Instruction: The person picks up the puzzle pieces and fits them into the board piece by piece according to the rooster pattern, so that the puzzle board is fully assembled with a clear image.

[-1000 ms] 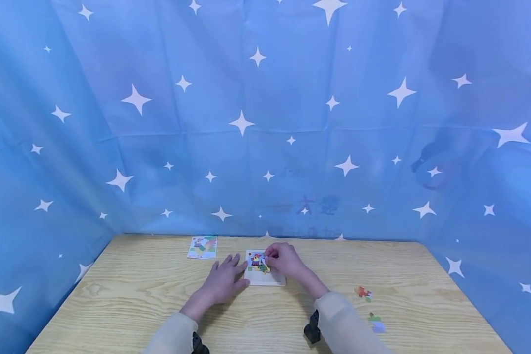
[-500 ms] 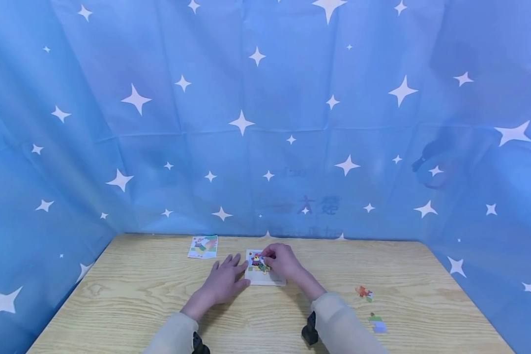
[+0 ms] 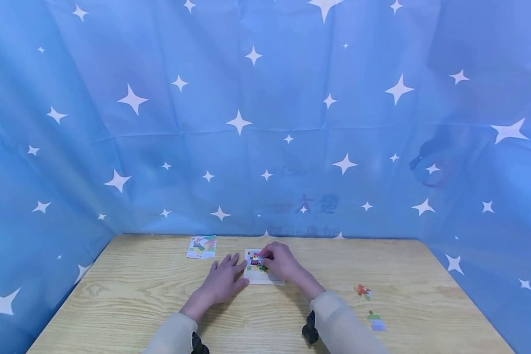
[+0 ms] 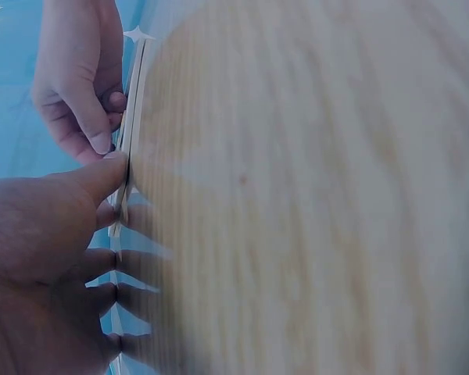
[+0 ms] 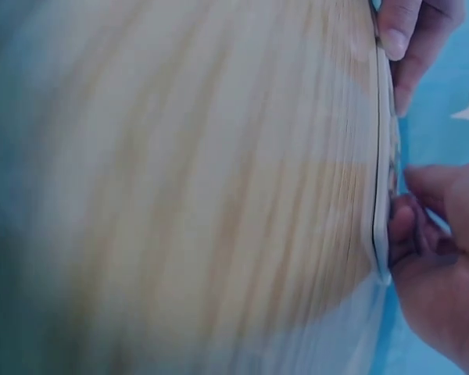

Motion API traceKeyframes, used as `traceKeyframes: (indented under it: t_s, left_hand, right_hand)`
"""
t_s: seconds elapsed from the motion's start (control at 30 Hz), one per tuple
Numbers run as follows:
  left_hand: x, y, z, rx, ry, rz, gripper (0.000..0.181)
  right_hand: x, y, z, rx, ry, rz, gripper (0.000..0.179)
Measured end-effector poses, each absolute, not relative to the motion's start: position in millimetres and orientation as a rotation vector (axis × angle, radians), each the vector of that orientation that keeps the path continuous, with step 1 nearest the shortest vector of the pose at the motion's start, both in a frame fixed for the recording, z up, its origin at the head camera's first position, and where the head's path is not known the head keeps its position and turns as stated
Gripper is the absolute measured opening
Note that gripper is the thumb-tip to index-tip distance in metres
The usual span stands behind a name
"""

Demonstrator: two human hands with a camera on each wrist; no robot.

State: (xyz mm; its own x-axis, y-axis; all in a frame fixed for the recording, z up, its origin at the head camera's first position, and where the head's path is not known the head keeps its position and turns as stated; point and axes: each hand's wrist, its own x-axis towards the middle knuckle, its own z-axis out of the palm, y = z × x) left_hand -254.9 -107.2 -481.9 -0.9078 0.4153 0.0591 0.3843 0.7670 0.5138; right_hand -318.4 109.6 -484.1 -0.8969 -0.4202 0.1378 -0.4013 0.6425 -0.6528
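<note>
A small white puzzle board (image 3: 270, 281) lies near the back of the table, with a colourful rooster picture of fitted pieces (image 3: 255, 261) on its upper left part. My left hand (image 3: 221, 282) lies flat with spread fingers, its thumb and forefinger touching the board's left edge. Over the picture, my right hand (image 3: 281, 262) pinches a small puzzle piece (image 3: 262, 258), mostly hidden by the fingers. Seen edge-on in the right wrist view, the board (image 5: 384, 172) has the right fingertips close against its upper face.
A printed picture card (image 3: 201, 247) lies at the back left. To the right, an orange puzzle piece (image 3: 362, 290) and a green and lilac one (image 3: 376, 321) rest on the wooden table (image 3: 425, 295). Behind hangs a blue star-patterned cloth (image 3: 265, 98).
My right hand has shifted slightly left over the rooster picture with the piece between its fingers. The left hand stays at the board's edge.
</note>
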Motion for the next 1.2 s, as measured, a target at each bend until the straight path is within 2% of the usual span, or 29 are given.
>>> traceKeyframes:
  t_s: [0.27,0.57,1.2]
  left_hand:
    - [-253,-109,-479,0.652,2.895,0.824,0.056]
    - [-255,-110,-483,0.687,2.886,0.839,0.056]
    - [-255,-109,-480,0.666,2.877,0.830,0.055]
  right_hand:
    - [-313,119,-480,-0.895,2.765,-1.144,0.023]
    - [-314,130,-480,-0.929,2.799,-1.047,0.033]
    - [-313,132,-484,-0.949,2.742,-1.026,0.030]
